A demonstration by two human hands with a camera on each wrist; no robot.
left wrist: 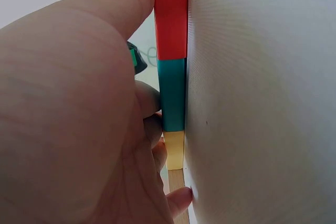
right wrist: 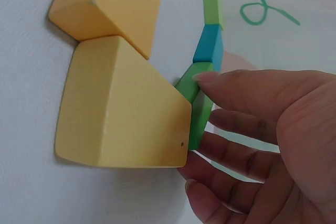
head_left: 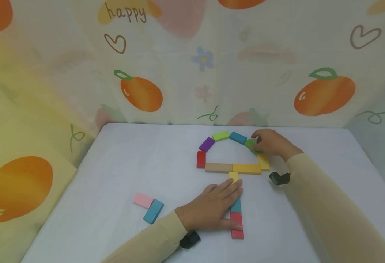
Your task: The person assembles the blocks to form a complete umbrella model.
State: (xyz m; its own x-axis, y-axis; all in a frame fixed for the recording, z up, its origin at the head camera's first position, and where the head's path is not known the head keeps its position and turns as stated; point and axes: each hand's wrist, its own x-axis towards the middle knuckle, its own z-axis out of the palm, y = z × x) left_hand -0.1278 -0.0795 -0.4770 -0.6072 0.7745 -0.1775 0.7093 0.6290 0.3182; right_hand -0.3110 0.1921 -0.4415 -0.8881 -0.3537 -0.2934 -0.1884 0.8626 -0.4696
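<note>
My right hand (head_left: 272, 143) is at the upper right of an umbrella-like outline of wooden blocks and pinches a green block (right wrist: 200, 109). That block touches a pale yellow block (right wrist: 131, 114) at one end and a blue block (head_left: 238, 137) at the other. Spread over the vertical column below is my left hand (head_left: 210, 208), its fingers lying fairly straight along it. The column shows a yellow block (head_left: 233, 176), a teal block (left wrist: 172, 95) and a red block (head_left: 237, 219), partly covered by the hand. The left thumb rests on the red block.
A lime block (head_left: 221, 136), a purple block (head_left: 207, 144) and a red upright block (head_left: 201, 160) continue the arch. A tan block (head_left: 218, 167) and an orange-yellow block (head_left: 246, 168) form its base. Left of the column lie a pink block (head_left: 143, 200) and a blue block (head_left: 153, 211), touching.
</note>
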